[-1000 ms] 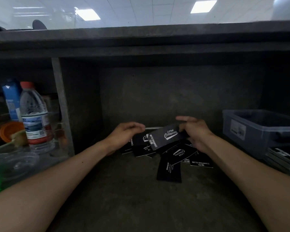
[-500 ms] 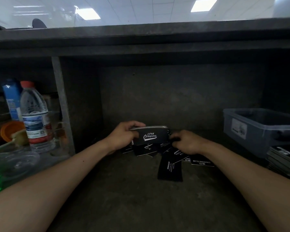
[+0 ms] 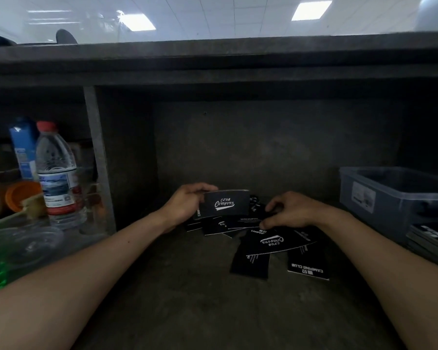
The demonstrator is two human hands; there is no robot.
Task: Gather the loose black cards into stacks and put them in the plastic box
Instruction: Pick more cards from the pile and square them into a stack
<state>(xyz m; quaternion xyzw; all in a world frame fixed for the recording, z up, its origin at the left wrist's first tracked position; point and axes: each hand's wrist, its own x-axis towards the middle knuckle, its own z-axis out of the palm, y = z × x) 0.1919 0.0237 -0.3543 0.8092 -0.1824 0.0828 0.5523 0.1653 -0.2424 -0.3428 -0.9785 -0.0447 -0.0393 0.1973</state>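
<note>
Bare shelf floor (image 3: 187, 299) lies open nearest the viewer. Beyond it, at least six loose black cards (image 3: 309, 265) overlap. Right hand (image 3: 293, 210), fingers curled, pinches one card (image 3: 276, 242) by its corner. Left hand (image 3: 187, 204) grips one upright stack (image 3: 225, 204). One plastic box (image 3: 390, 198) stands far right, apart from both hands.

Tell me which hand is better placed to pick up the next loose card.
The right hand: it pinches at the loose cards, while the left hand is full, gripping the gathered stack.
</note>
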